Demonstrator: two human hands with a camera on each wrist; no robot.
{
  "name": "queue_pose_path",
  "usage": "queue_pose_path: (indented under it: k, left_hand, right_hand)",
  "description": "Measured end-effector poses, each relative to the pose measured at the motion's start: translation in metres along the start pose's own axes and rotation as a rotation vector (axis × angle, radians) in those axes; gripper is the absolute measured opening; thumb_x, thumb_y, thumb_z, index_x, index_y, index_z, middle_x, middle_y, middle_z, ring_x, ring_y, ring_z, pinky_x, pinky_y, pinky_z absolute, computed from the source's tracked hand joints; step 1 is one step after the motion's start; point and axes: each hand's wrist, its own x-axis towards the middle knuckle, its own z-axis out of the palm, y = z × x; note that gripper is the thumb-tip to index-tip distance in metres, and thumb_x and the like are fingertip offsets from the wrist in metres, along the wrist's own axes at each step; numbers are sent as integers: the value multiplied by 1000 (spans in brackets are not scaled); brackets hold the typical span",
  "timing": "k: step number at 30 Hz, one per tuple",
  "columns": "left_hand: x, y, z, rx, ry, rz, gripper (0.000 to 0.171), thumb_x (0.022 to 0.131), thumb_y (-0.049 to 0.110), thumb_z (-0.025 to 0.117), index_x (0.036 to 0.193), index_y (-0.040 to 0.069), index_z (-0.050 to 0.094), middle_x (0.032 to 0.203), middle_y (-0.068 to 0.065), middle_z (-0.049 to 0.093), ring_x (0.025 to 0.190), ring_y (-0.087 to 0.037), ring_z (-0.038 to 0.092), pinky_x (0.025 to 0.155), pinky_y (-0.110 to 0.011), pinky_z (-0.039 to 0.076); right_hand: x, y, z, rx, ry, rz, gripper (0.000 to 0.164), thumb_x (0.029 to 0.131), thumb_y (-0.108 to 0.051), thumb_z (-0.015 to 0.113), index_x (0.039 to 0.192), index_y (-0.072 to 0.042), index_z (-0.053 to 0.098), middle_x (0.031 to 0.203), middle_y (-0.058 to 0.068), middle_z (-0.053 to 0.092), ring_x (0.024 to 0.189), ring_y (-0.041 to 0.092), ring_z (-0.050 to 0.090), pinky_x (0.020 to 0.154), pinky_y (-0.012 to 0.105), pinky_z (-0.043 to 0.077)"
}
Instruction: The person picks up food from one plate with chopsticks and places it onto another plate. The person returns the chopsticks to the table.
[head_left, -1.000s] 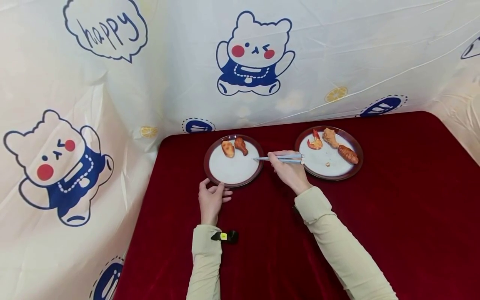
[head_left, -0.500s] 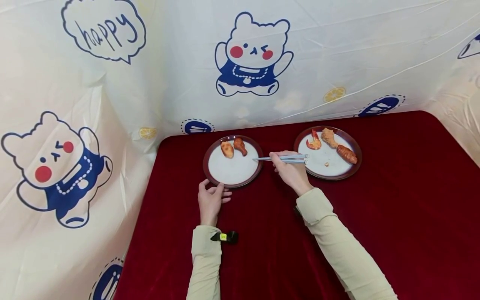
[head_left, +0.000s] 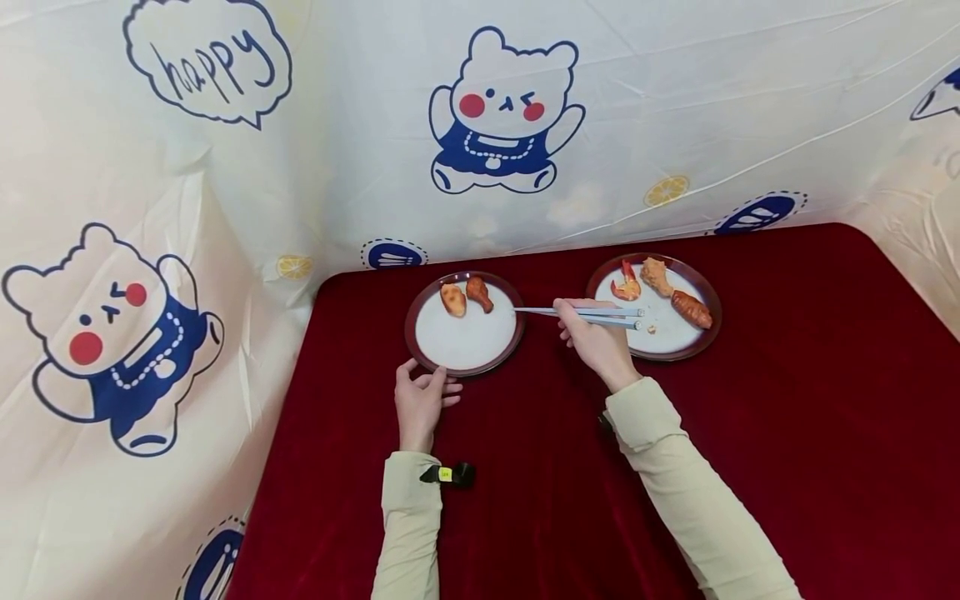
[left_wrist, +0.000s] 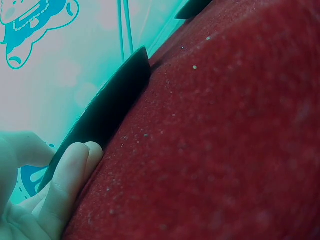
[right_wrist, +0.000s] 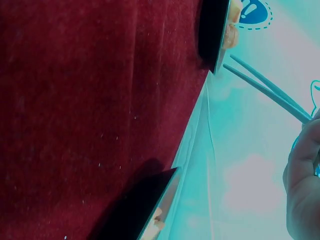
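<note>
My left hand pinches the near rim of the left plate, white with a brown rim. In the left wrist view, fingers lie against the plate's dark underside. A browned piece of food and a drumstick lie at that plate's back. Between the plates, my right hand holds pale blue chopsticks, which point left. Their tips hover near the left plate's right edge, with nothing between them. In the right wrist view the chopsticks stand slightly spread.
A matching right plate holds a shrimp, a fried drumstick, a brown glazed piece and a small crumb. Dark red cloth covers the table. A printed white curtain hangs behind.
My right hand has shifted right with the chopsticks, drawing their tips back towards the left plate's edge. The left hand, both plates and the food have stayed put.
</note>
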Motion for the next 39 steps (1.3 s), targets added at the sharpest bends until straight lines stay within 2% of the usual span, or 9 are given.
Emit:
queue_pose_path:
  k: [5,11,14,18,23,26,32,39]
  left_hand:
    - [7,-12,0,-17,8,-3,59,95,14,60,145,9,29,100,-27,69,72,-20,73,64,-31,63]
    - [9,-13,1,-9,15,12,60,95,16,60,146,11,29,101,-26,68,71,-18,73,64,-30,63]
    - [9,-11,1,-15,7,3,60,95,15,60,146,10,28,101,-26,68,71,-18,73,63,-30,63]
    - [5,-1,0,-20,0,-6,60,95,11,58,146,6,28,101,-28,68,73,-22,73,64,-31,63]
    - [-3,12,1,5,2,-7,59,95,8,56,146,1,26,102,-31,67,76,-27,73,65,-33,63]
    - [-1,9,0,3,0,-9,61,95,10,57,147,3,26,103,-30,67,76,-26,73,65,-32,63]
    - [8,-10,0,-2,19,-6,61,95,16,59,147,10,27,104,-27,68,72,-19,73,64,-30,63]
    - [10,-16,0,-3,22,4,60,95,16,60,146,10,28,103,-27,68,71,-18,73,64,-30,63]
  right_hand:
    - [0,0,-11,21,35,-23,36,93,-35,62,101,-3,74,71,-2,66,61,14,66,56,30,60]
    - [4,0,-33,7,95,-26,38,93,-36,62,96,0,73,66,-10,64,60,11,63,52,20,55]
    - [8,0,-49,-5,135,-14,40,93,-36,62,96,2,73,61,-14,63,58,7,63,52,18,54]
    - [13,1,-71,-98,194,-4,41,93,-41,60,100,-3,75,58,-18,62,55,5,63,49,19,54]
    - [19,5,-92,-174,239,-3,43,94,-42,58,104,-4,74,58,-20,60,53,1,61,46,19,52]
    - [20,8,-101,-220,245,1,46,95,-43,55,108,-3,73,60,-23,59,54,-3,60,49,15,51]
    - [21,19,-109,-252,262,22,45,96,-42,55,112,-3,72,67,-17,63,58,-3,61,52,14,53]
    - [20,25,-112,-290,259,57,45,97,-41,53,116,-4,71,75,-3,69,60,0,62,52,15,52]
